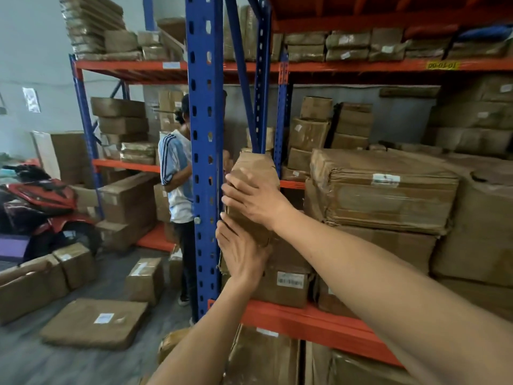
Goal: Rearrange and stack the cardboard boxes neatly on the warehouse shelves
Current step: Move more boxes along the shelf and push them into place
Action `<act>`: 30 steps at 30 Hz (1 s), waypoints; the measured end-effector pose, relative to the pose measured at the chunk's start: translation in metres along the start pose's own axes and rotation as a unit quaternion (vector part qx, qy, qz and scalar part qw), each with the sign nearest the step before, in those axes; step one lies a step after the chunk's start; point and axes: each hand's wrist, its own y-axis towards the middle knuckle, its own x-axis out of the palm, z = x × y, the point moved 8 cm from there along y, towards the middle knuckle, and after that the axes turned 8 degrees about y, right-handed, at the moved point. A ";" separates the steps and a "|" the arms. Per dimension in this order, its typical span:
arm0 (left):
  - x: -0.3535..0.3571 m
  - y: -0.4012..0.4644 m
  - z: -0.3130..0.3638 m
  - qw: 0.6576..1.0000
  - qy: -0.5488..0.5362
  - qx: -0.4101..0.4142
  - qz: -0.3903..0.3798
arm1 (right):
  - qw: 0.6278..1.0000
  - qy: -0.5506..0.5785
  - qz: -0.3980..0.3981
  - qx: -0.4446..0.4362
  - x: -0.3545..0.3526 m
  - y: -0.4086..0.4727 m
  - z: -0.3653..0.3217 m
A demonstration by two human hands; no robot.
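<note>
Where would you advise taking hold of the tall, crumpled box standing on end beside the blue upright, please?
Take the tall box by its two broad faces, one hand high and one low, coming from the open aisle side. It stands upright and narrow, wedged between the blue upright and the taped bundle, so its far sides look blocked. The right hand and left hand already press flat there.

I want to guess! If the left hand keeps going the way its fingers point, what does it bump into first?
Probably nothing new: the left hand already lies flat on the upright box, fingers pointing up along it. Farther up sits the right hand, though depth is unclear.
</note>
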 end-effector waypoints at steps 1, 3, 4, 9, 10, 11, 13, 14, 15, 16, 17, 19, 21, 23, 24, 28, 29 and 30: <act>0.004 0.002 0.007 0.999 0.017 0.030 -0.007 | 1.000 -0.007 -0.004 0.004 0.000 -0.005 0.005; 0.007 0.005 0.022 0.992 0.066 0.106 -0.014 | 0.999 -0.014 -0.028 0.029 0.008 -0.024 0.021; 0.009 0.006 0.031 0.982 0.097 0.163 -0.016 | 0.997 0.000 -0.039 0.068 0.016 -0.038 0.032; 0.026 0.014 0.038 0.921 0.188 0.340 -0.028 | 0.981 0.072 -0.043 0.173 0.057 -0.078 0.035; 0.025 0.015 0.035 0.919 0.189 0.346 -0.030 | 0.982 0.074 -0.042 0.169 0.062 -0.074 0.033; 0.026 0.017 0.034 0.916 0.190 0.353 -0.037 | 0.981 0.083 -0.040 0.172 0.063 -0.071 0.033; 0.027 0.021 0.034 0.911 0.193 0.363 -0.043 | 0.978 0.099 -0.026 0.181 0.061 -0.072 0.033; 0.029 0.022 0.033 0.909 0.195 0.365 -0.047 | 0.976 0.107 -0.016 0.191 0.061 -0.076 0.031; 0.031 0.020 0.031 0.906 0.200 0.368 -0.052 | 0.972 0.118 -0.009 0.203 0.064 -0.080 0.026; 0.033 0.017 0.030 0.902 0.207 0.375 -0.052 | 0.968 0.125 -0.002 0.216 0.066 -0.084 0.020; 0.035 0.014 0.029 0.897 0.212 0.385 -0.050 | 0.965 0.130 0.002 0.227 0.067 -0.087 0.012; 0.039 0.011 0.027 0.887 0.211 0.409 -0.041 | 0.963 0.134 0.011 0.235 0.068 -0.089 0.005; 0.042 0.016 0.027 0.881 0.216 0.420 -0.027 | 0.964 0.136 0.023 0.228 0.076 -0.086 0.012; 0.046 0.020 0.035 0.868 0.251 0.426 -0.048 | 0.957 0.160 0.003 0.242 0.088 -0.086 0.016; 0.049 0.016 0.037 0.851 0.269 0.449 -0.047 | 0.947 0.172 -0.007 0.270 0.096 -0.091 0.009; 0.065 -0.002 0.026 0.763 0.336 0.552 -0.040 | 0.898 0.266 -0.024 0.350 0.134 -0.108 -0.036; 0.068 -0.003 0.022 0.757 0.346 0.552 -0.046 | 0.892 0.280 -0.024 0.355 0.139 -0.110 -0.041; 0.071 -0.002 0.018 0.757 0.354 0.546 -0.054 | 0.894 0.277 -0.018 0.352 0.139 -0.109 -0.041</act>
